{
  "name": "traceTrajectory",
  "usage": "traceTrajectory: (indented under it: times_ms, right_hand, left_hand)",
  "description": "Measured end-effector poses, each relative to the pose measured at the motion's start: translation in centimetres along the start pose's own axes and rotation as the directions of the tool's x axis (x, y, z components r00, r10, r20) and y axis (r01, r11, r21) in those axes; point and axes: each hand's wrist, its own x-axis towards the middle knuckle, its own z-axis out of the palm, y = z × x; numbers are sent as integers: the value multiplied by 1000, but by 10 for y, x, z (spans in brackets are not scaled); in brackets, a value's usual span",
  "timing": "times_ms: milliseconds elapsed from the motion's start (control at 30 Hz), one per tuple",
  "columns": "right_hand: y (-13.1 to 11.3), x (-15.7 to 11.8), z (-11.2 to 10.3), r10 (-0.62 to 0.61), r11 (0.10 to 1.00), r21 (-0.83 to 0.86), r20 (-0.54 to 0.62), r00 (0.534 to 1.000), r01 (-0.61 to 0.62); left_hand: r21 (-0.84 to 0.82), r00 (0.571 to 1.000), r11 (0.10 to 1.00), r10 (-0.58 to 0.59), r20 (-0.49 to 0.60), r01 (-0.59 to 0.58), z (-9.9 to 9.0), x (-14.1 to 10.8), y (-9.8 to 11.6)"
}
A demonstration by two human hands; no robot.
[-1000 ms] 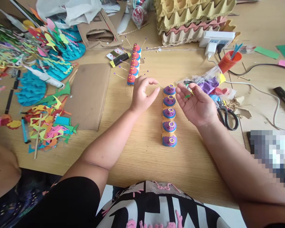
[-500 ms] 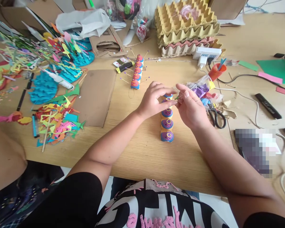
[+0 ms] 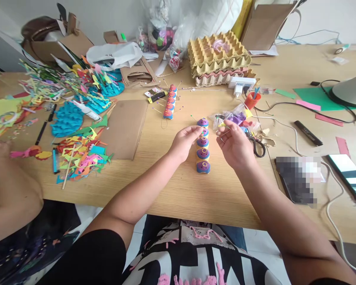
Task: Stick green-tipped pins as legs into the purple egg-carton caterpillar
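A row of purple-and-blue painted egg-carton cups (image 3: 203,153) lies lengthwise in front of me, with a yellow ring and a small face on each cup. Beside its far cup, a thin stick with a green tip (image 3: 192,116) pokes out to the left. My left hand (image 3: 182,144) is pinched over the second cup, a small green piece (image 3: 203,133) showing at its fingertips. To the right of the row, my right hand (image 3: 236,145) is raised with curled fingers, thumb near the index finger. What it holds, if anything, is too small to make out.
Beyond my left hand is a red-and-blue egg-carton row (image 3: 170,103) with purple-tipped sticks. Cardboard (image 3: 124,130) and paper scraps (image 3: 83,158) lie left, near another person's arm (image 3: 14,178). On the right are scissors (image 3: 259,149), a plastic bag (image 3: 235,116), a red cup (image 3: 250,101) and cables.
My hands have moved apart from each other. The left is now lower, over the second cup, and the far cup with its green-tipped stick shows. The camera view has shifted.
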Motion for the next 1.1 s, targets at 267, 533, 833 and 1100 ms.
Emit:
traceTrajectory:
  times_ms: [267, 533, 833, 1100]
  right_hand:
    - [15, -18, 3, -141, 941, -312, 0, 990, 134]
    - [8, 11, 21, -21, 960, -277, 75, 997, 41]
    - [35, 25, 16, 79, 992, -107, 100, 992, -69]
    - [38, 27, 6, 24, 994, -109, 92, 995, -14]
  left_hand:
    - [-171, 987, 977, -107, 117, 126, 6, 7, 1]
    - [-20, 985, 988, 153, 79, -152, 3, 24, -9]
    - [195, 898, 878, 413, 151, -437, -13, 39, -31]
    - [321, 792, 726, 535, 294, -609, -16, 39, -35]
